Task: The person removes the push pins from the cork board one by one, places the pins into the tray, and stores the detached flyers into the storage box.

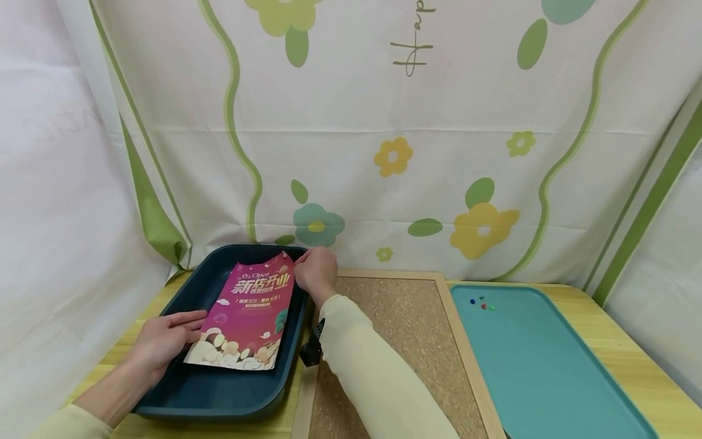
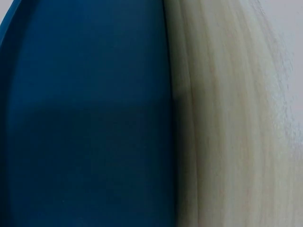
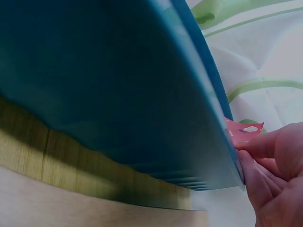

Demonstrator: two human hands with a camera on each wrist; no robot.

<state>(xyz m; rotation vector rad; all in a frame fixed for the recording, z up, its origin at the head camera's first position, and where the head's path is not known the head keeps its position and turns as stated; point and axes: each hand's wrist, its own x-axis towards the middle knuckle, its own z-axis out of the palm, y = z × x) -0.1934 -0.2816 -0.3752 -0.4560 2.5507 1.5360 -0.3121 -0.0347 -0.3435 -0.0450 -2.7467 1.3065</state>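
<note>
A purple-pink flyer (image 1: 249, 317) with gold lettering and pictured coins lies within the dark blue tray (image 1: 219, 393), at the left of the head view. My right hand (image 1: 317, 271) pinches its upper right edge near the tray's far rim. The right wrist view shows the flyer's pink corner (image 3: 244, 130) at the thumb and fingers of that hand (image 3: 274, 170). On the other side, my left hand (image 1: 167, 341) touches the flyer's left edge with fairly straight fingers. Only the tray's wall (image 2: 94, 94) and the wooden tabletop appear in the left wrist view, no hand.
A wood-framed cork board (image 1: 406, 341) lies right of the blue tray, partly under my right forearm. Beyond it a teal tray (image 1: 548, 366) holds several small coloured pieces (image 1: 484, 306). A flower-patterned curtain (image 1: 356, 183) hangs behind the wooden table (image 1: 598, 335).
</note>
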